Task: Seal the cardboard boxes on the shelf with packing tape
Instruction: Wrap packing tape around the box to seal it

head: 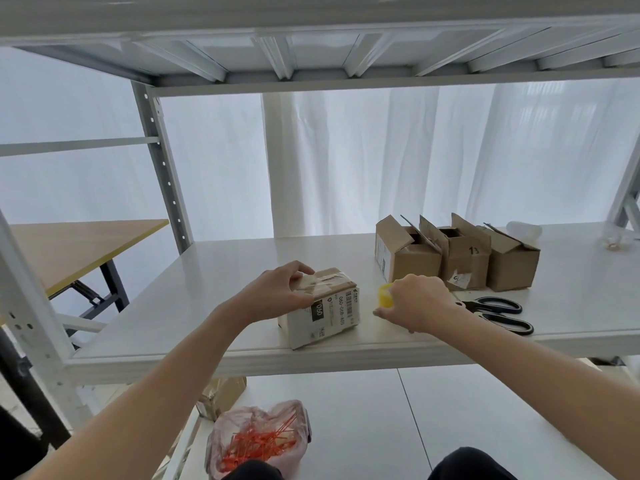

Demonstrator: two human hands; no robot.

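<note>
A small cardboard box with a white barcode label and tape over its top stands near the front edge of the white shelf. My left hand grips the box's top left corner, fingers curled over the taped flap. My right hand holds a yellow roll of packing tape just right of the box, low over the shelf. Three open cardboard boxes stand in a row at the back right, flaps up.
Black-handled scissors lie right of my right hand. A white object sits behind the open boxes. On the lower shelf lie a plastic bag of orange ties and a brown package. A wooden table stands to the left.
</note>
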